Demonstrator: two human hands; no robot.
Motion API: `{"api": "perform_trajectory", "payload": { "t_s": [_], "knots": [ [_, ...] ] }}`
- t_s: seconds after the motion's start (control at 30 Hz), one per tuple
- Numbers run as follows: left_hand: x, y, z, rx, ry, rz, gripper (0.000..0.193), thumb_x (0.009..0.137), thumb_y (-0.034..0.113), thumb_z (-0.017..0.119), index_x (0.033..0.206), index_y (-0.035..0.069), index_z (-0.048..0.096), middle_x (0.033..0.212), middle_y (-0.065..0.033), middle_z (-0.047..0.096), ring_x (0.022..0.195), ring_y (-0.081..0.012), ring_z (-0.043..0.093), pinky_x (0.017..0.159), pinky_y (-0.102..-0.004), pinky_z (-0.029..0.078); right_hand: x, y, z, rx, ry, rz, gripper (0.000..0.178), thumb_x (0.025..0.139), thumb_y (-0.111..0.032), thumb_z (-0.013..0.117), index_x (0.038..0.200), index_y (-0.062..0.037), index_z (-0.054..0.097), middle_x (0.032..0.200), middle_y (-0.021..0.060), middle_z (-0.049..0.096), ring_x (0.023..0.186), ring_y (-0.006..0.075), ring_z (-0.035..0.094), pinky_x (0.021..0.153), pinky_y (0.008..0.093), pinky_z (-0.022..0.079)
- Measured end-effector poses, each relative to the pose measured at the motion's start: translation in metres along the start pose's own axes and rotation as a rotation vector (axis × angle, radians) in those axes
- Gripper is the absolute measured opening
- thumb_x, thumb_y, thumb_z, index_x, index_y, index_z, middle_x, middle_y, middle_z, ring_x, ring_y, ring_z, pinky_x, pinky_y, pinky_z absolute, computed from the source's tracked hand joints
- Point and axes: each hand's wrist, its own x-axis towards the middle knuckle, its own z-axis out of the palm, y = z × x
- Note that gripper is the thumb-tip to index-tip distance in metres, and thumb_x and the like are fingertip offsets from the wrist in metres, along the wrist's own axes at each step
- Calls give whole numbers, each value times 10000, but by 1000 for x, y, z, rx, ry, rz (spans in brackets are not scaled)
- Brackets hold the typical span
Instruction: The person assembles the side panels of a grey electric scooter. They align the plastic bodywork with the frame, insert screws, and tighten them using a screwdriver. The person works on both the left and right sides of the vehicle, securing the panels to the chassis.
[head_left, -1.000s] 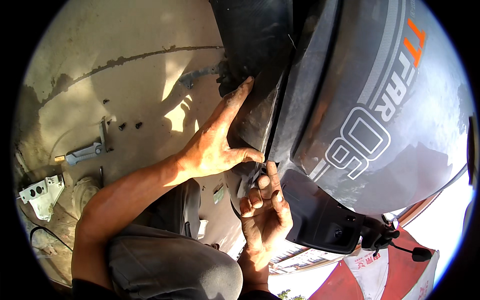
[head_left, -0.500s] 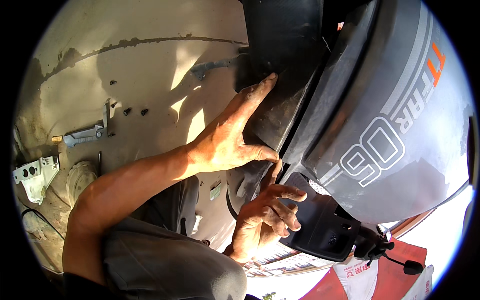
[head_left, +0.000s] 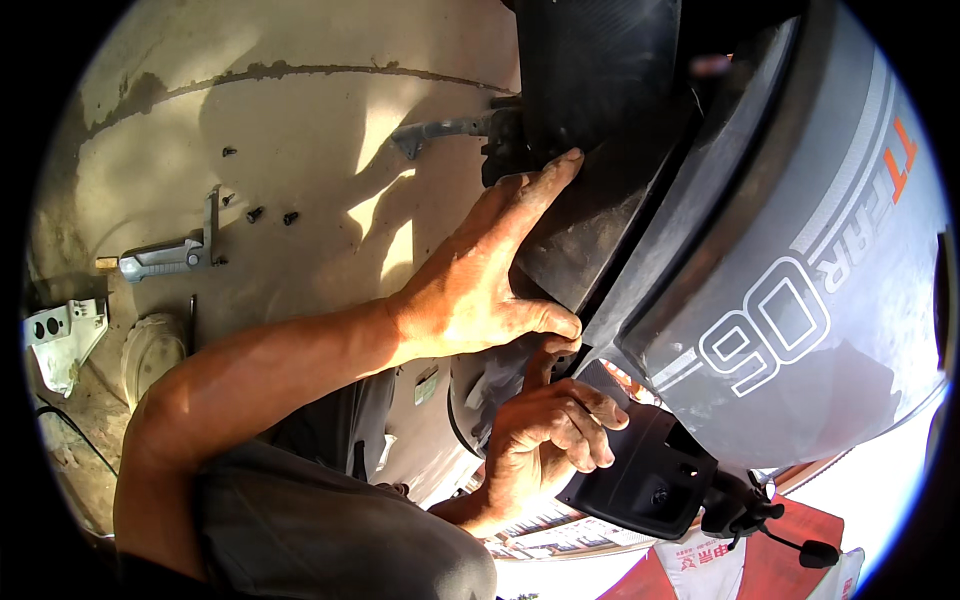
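Note:
My left hand (head_left: 465,285) reaches across to a dusty black panel (head_left: 590,235), thumb and index finger spread wide. Its index fingertip rests near the panel's upper left, while the thumb tip is at the lower corner by the seam. Just below that thumb, my right hand (head_left: 555,430) touches the seam with one raised finger. Its other fingers curl loosely, apart, with nothing visible in them. Beside the seam on the right is a large grey vehicle body panel (head_left: 850,370) with printed graphics. A black plastic guard (head_left: 600,80) stands above. What lies behind the panel is hidden.
Several dark screws (head_left: 254,214) lie on the floor at left, near a grey metal lever arm (head_left: 165,260). A pale bracket (head_left: 70,340), a shoe (head_left: 155,355) and a thin rod (head_left: 192,320) are lower. A black housing (head_left: 650,480) sits under the body panel.
The view has shifted, so vehicle and hands appear slightly further right. My left hand keeps its spread on the panel; my right hand stays by the seam with its fingers slightly changed.

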Motion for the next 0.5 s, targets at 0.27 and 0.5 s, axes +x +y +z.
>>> {"api": "perform_trajectory", "payload": {
  "t_s": [0.27, 0.5],
  "knots": [
    [5, -10, 8, -5, 45, 124, 1350, 632, 404, 1003, 1696, 131, 219, 1645, -202, 377, 1463, -420, 416, 1217, -488, 380, -2, -13, -1, -96, -33, 11, 690, 966, -46, 668, 1502, 134, 274, 891, 91, 719, 644, 178, 695, 570, 311, 532],
    [1, -1, -2, 48, 31, 73, 1370, 634, 418, 992, 1701, 125, 183, 1720, -151, 300, 1527, -417, 349, 1261, -491, 329, -19, -35, -23, -504, 15, 48, 609, 1016, -131, 604, 1529, 113, 387, 995, 61, 741, 654, 137, 660, 559, 264, 526]
  ]
}}
